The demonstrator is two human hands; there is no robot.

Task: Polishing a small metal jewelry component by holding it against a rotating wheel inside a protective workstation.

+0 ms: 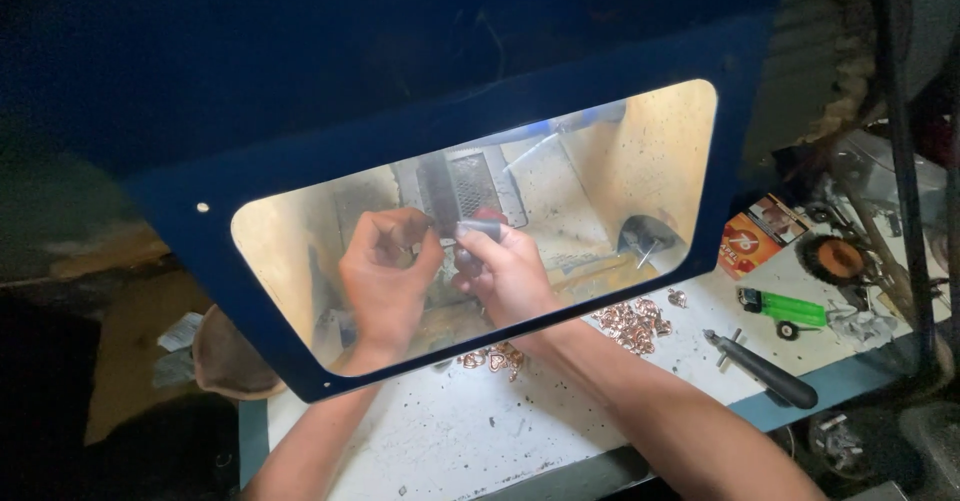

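A small dark grey cylindrical tool [480, 229] sits at the centre of the view, behind a clear rectangular shield window framed in dark blue sheet metal [420, 141]. The right hand [505, 273] pinches this tool between thumb and fingertips, fingers curled tight around it. The left hand [385, 271], at nine o'clock from the tool and almost touching it, has its fingers bent inward in a pinch; what it grips is too small to make out, possibly a tiny piece. Both forearms pass under the shield's lower edge.

At twelve o'clock from the hands stands a grey ridged metal machine part [465, 186], lit brightly from inside the booth. At three o'clock lies a round black fitting with a thin metal pin [645, 236].

To judge from the grips, this work goes best with both wrists braced on the bench, the piece brought squarely to the tool, and the hands kept behind the window.

On the white, scuffed workbench [450, 441], at five o'clock from the hands, lies a heap of small copper-coloured heart-shaped pieces [632, 323], with a smaller cluster of the same pieces [495, 359] just below the wrists. Further toward four o'clock are a black-handled hand tool [770, 376], a green plastic lighter [790, 309], an orange cardboard box [745, 244] and a round orange-centred brush wheel [832, 258].
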